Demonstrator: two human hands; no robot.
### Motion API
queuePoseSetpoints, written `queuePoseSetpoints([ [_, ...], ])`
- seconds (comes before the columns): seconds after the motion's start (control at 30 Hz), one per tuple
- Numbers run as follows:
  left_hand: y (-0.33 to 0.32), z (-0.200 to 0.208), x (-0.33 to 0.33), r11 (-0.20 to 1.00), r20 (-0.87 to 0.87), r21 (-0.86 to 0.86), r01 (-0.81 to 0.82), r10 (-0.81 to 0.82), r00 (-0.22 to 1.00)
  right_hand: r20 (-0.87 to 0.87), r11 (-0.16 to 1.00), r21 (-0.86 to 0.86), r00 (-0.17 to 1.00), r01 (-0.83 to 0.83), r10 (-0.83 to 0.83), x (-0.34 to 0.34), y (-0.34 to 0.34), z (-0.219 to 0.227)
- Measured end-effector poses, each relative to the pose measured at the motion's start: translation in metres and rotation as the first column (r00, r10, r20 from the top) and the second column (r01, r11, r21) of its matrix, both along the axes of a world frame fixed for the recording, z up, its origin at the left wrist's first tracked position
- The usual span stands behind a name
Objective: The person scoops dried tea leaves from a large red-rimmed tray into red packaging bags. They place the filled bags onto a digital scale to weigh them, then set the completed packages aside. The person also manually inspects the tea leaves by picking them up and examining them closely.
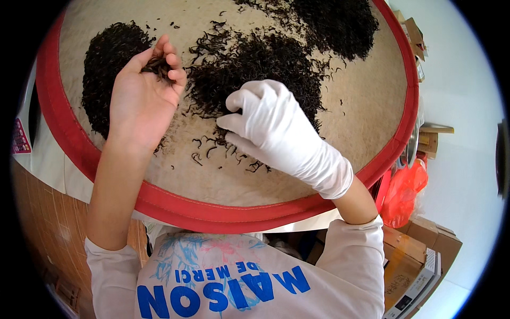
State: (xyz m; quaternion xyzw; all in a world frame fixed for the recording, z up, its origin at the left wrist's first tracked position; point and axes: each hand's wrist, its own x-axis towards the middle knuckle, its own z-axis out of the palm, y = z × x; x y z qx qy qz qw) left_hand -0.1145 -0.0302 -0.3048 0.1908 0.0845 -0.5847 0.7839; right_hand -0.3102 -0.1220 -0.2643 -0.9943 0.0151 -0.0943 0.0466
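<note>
My bare left hand (146,98) is turned palm up, its fingers curled around a small bunch of brownish tea leaves (158,68). Over the near edge of the middle pile of dark, twisted tea leaves (255,58) is my right hand (265,119), in a white glove. Its fingers are bent in toward the thumb, and whatever is between the fingertips cannot be made out. Another heap of tea leaves (106,69) lies just left of my left hand. All of it rests on a round beige tray cloth with a red rim (234,215).
A third tea pile (340,26) sits at the far right of the tray. Loose leaves (204,151) are scattered near my hands. Beyond the right rim are a red plastic bag (405,191) and cardboard boxes (404,255). Wooden flooring (53,218) shows at lower left.
</note>
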Motion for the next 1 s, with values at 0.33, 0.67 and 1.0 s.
queuePoseSetpoints([
  [0.33,-0.001,-0.001,0.000,1.000,0.001,-0.019,0.010,-0.010,1.000,-0.127,0.999,-0.001,0.991,0.040,-0.040,-0.004,0.005,-0.015],
  [0.67,-0.002,-0.003,-0.002,1.000,0.045,0.013,0.013,-0.013,0.999,0.034,0.947,0.287,0.986,0.146,-0.162,-0.006,-0.001,-0.003],
  [1.0,-0.007,0.012,-0.032,0.946,0.068,0.127,0.298,-0.308,0.949,0.048,0.761,0.609,0.947,0.225,-0.318,-0.018,-0.016,0.015],
])
